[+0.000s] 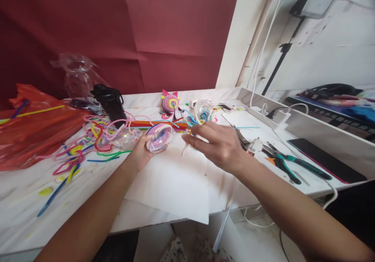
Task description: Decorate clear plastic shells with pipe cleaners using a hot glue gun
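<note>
My left hand is closed around a clear plastic half-ball with pink, purple and blue bands around it. Its round opening faces toward the right. Beside it, a short gap away, my right hand pinches a white pipe cleaner. One end of that strand hangs below the fingertips, and a pale loop shows above the knuckles. Both hands are held over a white sheet of paper. Behind them lies a bundle of coloured pipe cleaners, partly covered by the left hand and the half-ball.
A pink ball-shaped figure with ears stands at the back. Tangled pipe cleaners, a black bottle and a red plastic bag are on the left. Right: a glue gun, green-handled pliers and a black phone-like slab.
</note>
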Demonstrator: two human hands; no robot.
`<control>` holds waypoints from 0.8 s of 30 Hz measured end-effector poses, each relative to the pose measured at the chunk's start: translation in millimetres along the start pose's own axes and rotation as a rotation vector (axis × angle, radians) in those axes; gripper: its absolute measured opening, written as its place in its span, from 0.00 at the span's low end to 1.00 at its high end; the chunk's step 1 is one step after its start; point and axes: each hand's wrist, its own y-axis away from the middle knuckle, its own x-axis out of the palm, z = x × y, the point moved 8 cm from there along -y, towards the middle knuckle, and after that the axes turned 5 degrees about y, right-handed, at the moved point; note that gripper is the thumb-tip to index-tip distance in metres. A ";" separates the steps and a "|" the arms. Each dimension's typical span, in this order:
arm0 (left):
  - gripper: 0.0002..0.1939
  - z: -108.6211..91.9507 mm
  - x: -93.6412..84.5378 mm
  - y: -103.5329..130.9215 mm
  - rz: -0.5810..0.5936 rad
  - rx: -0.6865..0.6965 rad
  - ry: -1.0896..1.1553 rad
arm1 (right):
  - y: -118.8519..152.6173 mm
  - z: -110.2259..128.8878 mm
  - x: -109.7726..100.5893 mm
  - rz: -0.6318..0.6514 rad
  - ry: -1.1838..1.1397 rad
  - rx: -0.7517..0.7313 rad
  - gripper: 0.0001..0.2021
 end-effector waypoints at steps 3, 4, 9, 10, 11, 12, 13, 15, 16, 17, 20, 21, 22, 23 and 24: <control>0.15 1.0 -1.1 1.7 -0.037 -0.024 0.020 | 15.9 21.5 26.6 0.147 0.027 -0.067 0.11; 0.14 1.8 -1.1 2.1 -0.045 -0.035 0.028 | 22.1 27.9 37.9 0.228 0.024 -0.075 0.13; 0.14 4.5 -0.6 3.7 -0.058 -0.070 0.034 | 53.7 53.8 86.1 0.729 -0.085 -0.071 0.11; 0.14 4.6 -0.6 4.2 -0.059 -0.072 0.031 | 57.4 57.0 90.1 0.793 -0.105 -0.065 0.10; 0.14 4.8 -0.7 4.6 -0.059 -0.074 0.029 | 59.7 59.4 92.5 0.838 -0.120 -0.058 0.09; 0.13 5.2 -1.0 5.0 -0.060 -0.077 0.029 | 61.0 61.1 94.0 0.871 -0.131 -0.053 0.09; 0.13 5.5 -1.2 5.4 -0.059 -0.078 0.030 | 61.4 62.3 94.8 0.892 -0.139 -0.051 0.09; 0.13 5.8 -1.0 5.7 -0.046 -0.074 0.029 | 60.4 62.9 95.0 0.905 -0.147 -0.047 0.09; 0.13 6.0 -0.7 5.7 -0.033 -0.069 0.026 | 59.1 62.2 94.6 0.899 -0.147 -0.041 0.10; 0.13 6.1 -0.3 5.5 -0.018 -0.065 0.021 | 57.5 60.9 94.0 0.886 -0.145 -0.029 0.10; 0.14 7.1 -0.7 4.8 0.008 -0.054 0.002 | 53.4 57.5 92.9 0.849 -0.138 0.006 0.11; 0.14 7.6 -1.3 4.5 0.010 -0.053 -0.003 | 53.3 57.5 93.5 0.850 -0.140 0.010 0.11; 0.14 8.1 -1.8 4.4 0.010 -0.053 -0.007 | 53.7 58.0 94.5 0.857 -0.143 0.011 0.11; 0.14 8.7 -2.1 4.3 0.011 -0.054 -0.007 | 54.6 58.8 95.6 0.867 -0.145 0.011 0.10; 0.14 9.2 -1.8 4.3 0.017 -0.055 -0.006 | 55.7 59.6 96.7 0.878 -0.147 0.011 0.10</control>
